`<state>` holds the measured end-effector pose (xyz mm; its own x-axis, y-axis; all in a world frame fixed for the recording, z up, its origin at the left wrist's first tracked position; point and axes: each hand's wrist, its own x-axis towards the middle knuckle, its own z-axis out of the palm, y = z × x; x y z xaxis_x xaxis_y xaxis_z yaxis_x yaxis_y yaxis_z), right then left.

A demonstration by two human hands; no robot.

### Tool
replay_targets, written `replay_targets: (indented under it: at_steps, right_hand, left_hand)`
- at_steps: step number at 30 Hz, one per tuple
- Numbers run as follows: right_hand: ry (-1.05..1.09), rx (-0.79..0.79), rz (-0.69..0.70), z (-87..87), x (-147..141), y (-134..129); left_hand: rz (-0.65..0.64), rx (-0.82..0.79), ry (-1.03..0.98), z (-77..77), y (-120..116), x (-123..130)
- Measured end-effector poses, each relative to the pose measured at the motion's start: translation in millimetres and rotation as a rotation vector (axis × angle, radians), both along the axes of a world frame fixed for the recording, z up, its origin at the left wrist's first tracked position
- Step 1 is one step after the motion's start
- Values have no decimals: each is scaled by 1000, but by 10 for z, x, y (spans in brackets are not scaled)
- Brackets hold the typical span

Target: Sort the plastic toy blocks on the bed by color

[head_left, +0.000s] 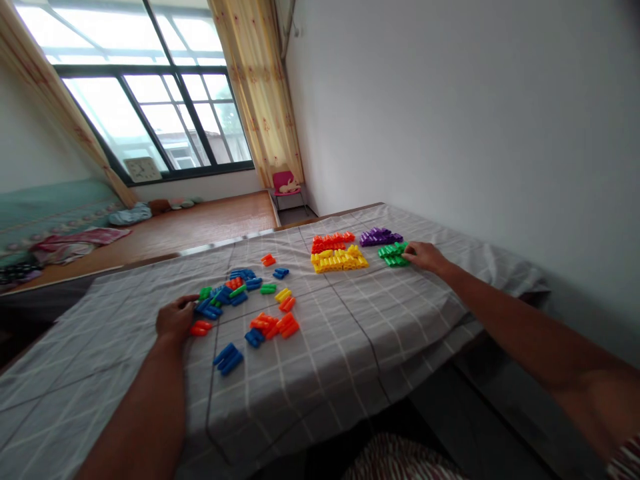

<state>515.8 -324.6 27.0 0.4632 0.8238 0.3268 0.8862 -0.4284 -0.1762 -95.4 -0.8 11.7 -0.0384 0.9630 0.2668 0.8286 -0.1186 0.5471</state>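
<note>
My right hand [423,257] is at the right end of a neat pile of green plastic building pieces [393,254], its fingertips pinched on a green piece there. At the left edge of a loose heap of mixed pieces, my left hand [175,320] stretches its fingers toward a green piece [205,293] and blue pieces [208,308]; its thumb is hidden. Just beside that hand lie orange pieces [201,328]. Stacked by colour near the right hand are purple pieces [381,237], yellow pieces [340,261] and orange-red pieces [333,241].
A grey checked cloth [320,353] covers the table. Loose orange pieces [287,325], blue pieces [229,359] and a yellow piece [283,295] lie scattered left of centre. A white wall [450,120] runs along the right; a pink chair [286,181] stands beyond the far edge.
</note>
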Motion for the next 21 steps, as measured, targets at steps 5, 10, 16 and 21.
replay_targets:
  at_steps: [5, 10, 16, 21]
  right_hand:
    - [-90, 92, 56, 194, -315, 141]
    - [21, 81, 473, 298, -1051, 731]
    - [118, 10, 781, 194, -2180, 1493]
    - [37, -70, 836, 136, -3026, 1955]
  left_hand:
    - [-5, 2, -24, -2, -81, 65]
    - [-20, 20, -30, -35, -114, 90]
    - [-65, 20, -117, -44, -156, 89]
    - [-75, 12, -139, -53, -152, 82]
